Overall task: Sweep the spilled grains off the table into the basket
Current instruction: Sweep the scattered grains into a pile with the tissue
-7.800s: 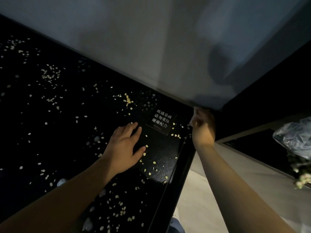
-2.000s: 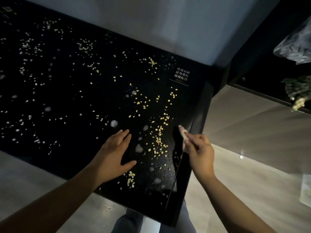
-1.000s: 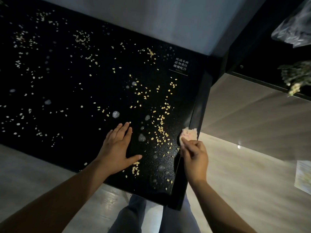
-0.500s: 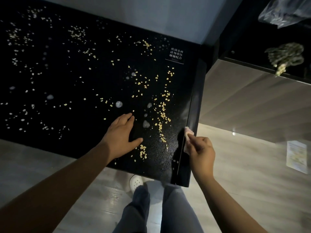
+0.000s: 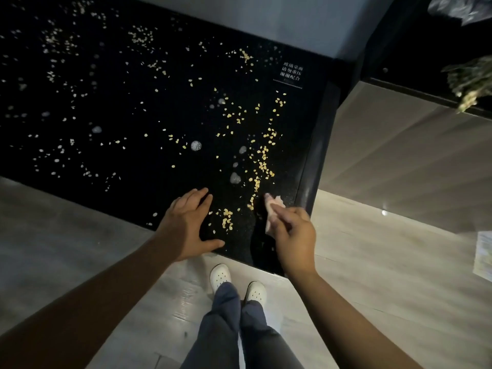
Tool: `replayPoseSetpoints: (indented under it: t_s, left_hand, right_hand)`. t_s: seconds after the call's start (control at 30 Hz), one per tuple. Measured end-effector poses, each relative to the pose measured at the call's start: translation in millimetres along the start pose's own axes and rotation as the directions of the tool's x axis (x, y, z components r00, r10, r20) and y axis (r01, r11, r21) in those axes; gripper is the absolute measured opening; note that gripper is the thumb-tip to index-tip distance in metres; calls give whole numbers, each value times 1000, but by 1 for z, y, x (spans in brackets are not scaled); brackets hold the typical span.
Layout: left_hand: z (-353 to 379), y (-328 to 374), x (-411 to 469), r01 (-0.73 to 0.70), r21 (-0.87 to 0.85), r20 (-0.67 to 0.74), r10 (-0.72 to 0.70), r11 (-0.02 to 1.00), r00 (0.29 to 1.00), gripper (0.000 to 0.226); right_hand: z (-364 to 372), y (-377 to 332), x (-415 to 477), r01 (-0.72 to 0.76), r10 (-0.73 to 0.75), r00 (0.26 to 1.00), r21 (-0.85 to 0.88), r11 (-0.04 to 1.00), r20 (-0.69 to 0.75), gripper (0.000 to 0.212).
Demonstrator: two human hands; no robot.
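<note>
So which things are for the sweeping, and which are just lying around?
For the job: the spilled grains, the black table, the pink wad pinched in the right hand, the left hand flat on the table. No basket in view.
Just lying about: the plastic bag, the plant bunch, the paper on the floor, the printed label.

Many yellow grains [image 5: 262,163] lie scattered on the black desk [image 5: 119,155], most densely near its right edge. The left hand [image 5: 186,225] rests flat at the near edge, fingers straight. The right hand [image 5: 294,235] pinches a small pink piece [image 5: 274,205] just beside the nearest grains.
</note>
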State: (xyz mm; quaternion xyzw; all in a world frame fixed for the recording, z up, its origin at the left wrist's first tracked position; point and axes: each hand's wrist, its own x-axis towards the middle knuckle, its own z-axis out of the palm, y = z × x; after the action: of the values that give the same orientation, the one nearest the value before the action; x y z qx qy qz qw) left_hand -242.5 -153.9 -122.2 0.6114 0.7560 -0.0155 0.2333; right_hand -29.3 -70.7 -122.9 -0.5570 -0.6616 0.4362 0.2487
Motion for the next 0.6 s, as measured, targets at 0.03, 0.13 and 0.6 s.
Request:
replayPoseSetpoints:
  t_s: [0.03, 0.13, 0.6]
  left_hand:
    - [1, 0, 0, 2, 2, 0, -2, 1000, 1000, 113]
    - [3, -1, -1, 4, 4, -5, -4, 1000, 1000, 113]
    - [6, 2, 3, 27, 87, 72, -33, 996, 997, 117]
  right_hand:
    - [-7, 2, -6, -1, 1, 998, 8, 1000, -68, 26]
    - [-27, 16, -23, 36, -39, 982, -22, 999, -185, 26]
    - [51, 31, -59, 31, -59, 989, -196, 980, -137, 50]
